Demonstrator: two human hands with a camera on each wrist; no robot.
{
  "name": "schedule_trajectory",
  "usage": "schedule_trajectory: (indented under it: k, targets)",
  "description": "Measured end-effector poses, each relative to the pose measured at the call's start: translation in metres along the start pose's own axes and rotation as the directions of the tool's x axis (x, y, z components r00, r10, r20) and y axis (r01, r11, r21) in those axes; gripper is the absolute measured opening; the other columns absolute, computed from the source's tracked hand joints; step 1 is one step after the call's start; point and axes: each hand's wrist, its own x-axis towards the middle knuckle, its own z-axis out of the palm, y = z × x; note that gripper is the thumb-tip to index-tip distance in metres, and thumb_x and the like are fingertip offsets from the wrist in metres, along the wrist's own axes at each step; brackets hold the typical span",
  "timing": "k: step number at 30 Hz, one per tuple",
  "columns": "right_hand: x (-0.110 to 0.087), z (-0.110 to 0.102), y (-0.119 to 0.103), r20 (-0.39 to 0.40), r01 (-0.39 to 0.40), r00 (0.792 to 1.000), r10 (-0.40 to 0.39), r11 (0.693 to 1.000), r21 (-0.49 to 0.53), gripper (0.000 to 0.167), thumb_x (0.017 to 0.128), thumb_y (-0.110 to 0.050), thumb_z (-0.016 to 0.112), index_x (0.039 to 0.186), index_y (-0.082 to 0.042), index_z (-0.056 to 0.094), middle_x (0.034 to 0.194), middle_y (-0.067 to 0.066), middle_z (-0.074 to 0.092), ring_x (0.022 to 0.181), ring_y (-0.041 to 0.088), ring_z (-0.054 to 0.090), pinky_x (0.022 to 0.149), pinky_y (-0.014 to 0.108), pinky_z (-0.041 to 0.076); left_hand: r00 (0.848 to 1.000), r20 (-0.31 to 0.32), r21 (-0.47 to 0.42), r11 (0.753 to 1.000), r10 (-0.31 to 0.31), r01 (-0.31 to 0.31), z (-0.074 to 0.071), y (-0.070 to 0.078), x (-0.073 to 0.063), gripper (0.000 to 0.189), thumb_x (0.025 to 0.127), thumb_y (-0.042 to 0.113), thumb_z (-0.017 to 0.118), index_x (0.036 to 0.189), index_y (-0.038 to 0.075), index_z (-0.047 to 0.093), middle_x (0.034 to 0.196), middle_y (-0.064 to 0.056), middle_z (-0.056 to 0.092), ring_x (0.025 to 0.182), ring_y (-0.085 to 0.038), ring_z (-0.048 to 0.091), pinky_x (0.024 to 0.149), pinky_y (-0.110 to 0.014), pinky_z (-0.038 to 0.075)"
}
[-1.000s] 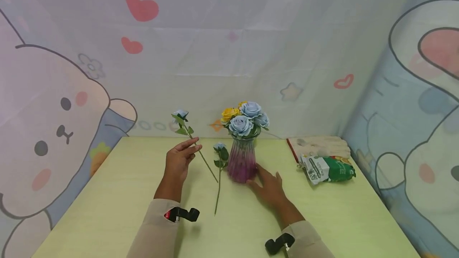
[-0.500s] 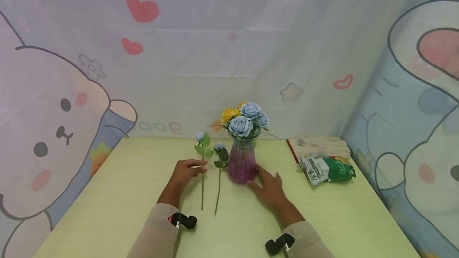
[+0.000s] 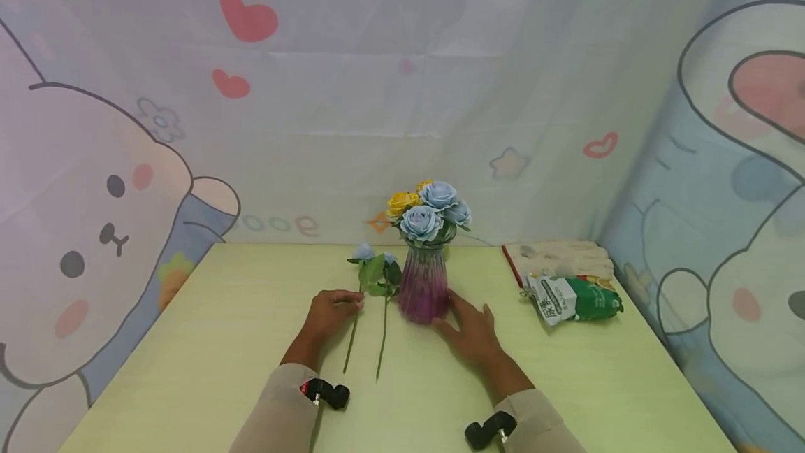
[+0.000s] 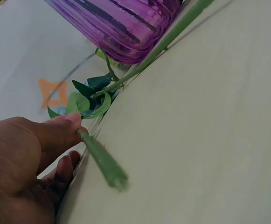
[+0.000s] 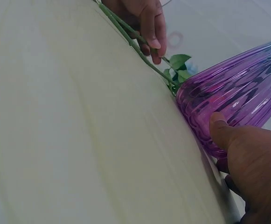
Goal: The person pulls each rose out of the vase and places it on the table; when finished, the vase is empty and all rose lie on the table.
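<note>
My left hand [image 3: 328, 314] pinches the green stem [image 4: 102, 161] of a blue artificial rose [image 3: 363, 252] between thumb and fingers, low over the table. Just right of it lies a second blue rose stem [image 3: 381, 341], its leaves overlapping those of the held one. A ribbed glass vase [image 3: 424, 285], clear above and purple below, stands upright with blue roses [image 3: 422, 222] and yellow roses [image 3: 402, 203] in its mouth. Low on the vase's right side, my right hand [image 3: 472, 331] holds it, thumb in front and the other fingers partly hidden behind.
At the back right of the pale yellow table [image 3: 189, 369] lie cream knitted gloves [image 3: 560, 256] with a red edge. A green and white packet [image 3: 594, 298] rests against them. A printed cloth backdrop [image 3: 352, 89] rises behind the table.
My left hand has come down and toward me, lowering the blue rose from a raised slant to beside the other stem. The right hand has stayed at the vase.
</note>
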Motion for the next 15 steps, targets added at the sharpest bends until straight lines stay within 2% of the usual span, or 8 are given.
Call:
schedule_trajectory:
  k: [4,8,11,15]
  targets:
    - [-0.0008,0.0003,-0.0001,-0.004,-0.002,1.000,0.002,1.000,0.002,0.078,0.107,-0.047,0.069,0.168,-0.007,0.043,0.168,0.014,0.052,0.159,0.037,0.047,0.130,0.078,0.008,0.998,0.000,0.072,0.996,0.058,-0.058,0.0022,-0.0005,-0.0026,0.018,0.100,0.016,0.081,0.116,0.011,0.087,0.131,-0.013,0.080,0.136,-0.042,0.068,0.115,-0.063,0.053]
    - [-0.0005,0.0009,0.0000,-0.005,0.001,1.000,-0.001,1.000,0.002,0.078,0.107,-0.048,0.068,0.168,-0.007,0.043,0.168,0.014,0.052,0.159,0.036,0.047,0.130,0.078,0.008,0.995,-0.028,0.121,0.988,0.097,-0.093,0.0029,-0.0009,-0.0040,0.014,0.095,0.014,0.086,0.109,0.012,0.088,0.125,-0.012,0.082,0.128,-0.040,0.072,0.107,-0.060,0.058]
    - [-0.0005,0.0008,-0.0004,-0.003,0.000,1.000,0.000,1.000,-0.002,0.078,0.107,-0.048,0.068,0.168,-0.007,0.043,0.168,0.014,0.052,0.158,0.037,0.048,0.130,0.078,0.008,0.992,-0.049,0.137,0.984,0.118,-0.110,0.0020,0.0002,-0.0038,0.015,0.090,0.013,0.090,0.105,0.009,0.088,0.121,-0.013,0.083,0.123,-0.040,0.074,0.103,-0.059,0.059]
    - [-0.0015,-0.0001,-0.0023,-0.003,0.002,1.000,-0.002,1.000,-0.003,0.077,0.106,-0.046,0.069,0.167,-0.006,0.043,0.167,0.015,0.052,0.158,0.038,0.048,0.130,0.079,0.009,0.992,-0.068,0.131,0.987,0.107,-0.097,-0.0014,0.0042,-0.0047,0.025,0.088,0.014,0.092,0.111,0.006,0.086,0.124,-0.017,0.080,0.126,-0.043,0.072,0.107,-0.062,0.057]
